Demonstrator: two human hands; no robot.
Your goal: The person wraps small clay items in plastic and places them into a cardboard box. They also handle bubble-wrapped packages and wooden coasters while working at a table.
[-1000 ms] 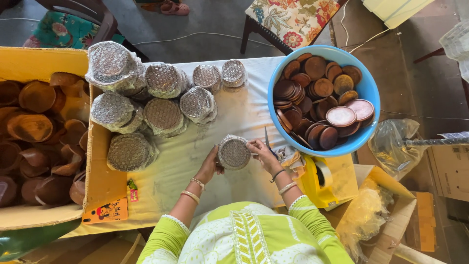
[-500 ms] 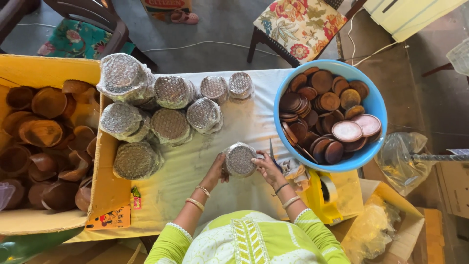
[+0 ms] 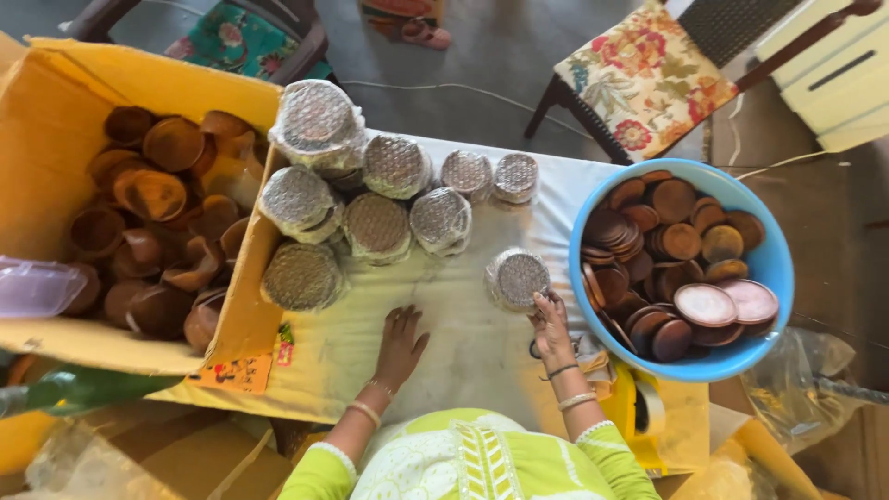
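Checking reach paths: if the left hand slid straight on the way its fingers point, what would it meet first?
Probably the wrapped stack in the front row, after bare cloth; the left hand points up the table, though depth is unclear.

Grey floor (image 3: 482,56). Chair with floral cushion (image 3: 648,79) top right. Teal-cushioned chair (image 3: 250,46) top left, cream cabinet (image 3: 833,74) at corner.

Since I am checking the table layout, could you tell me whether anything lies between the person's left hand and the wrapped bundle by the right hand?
Nothing visible does. The left hand rests flat on bare white cloth, and only cloth shows between it and the wrapped bundle, which the right hand touches. The other wrapped bundles sit farther back.
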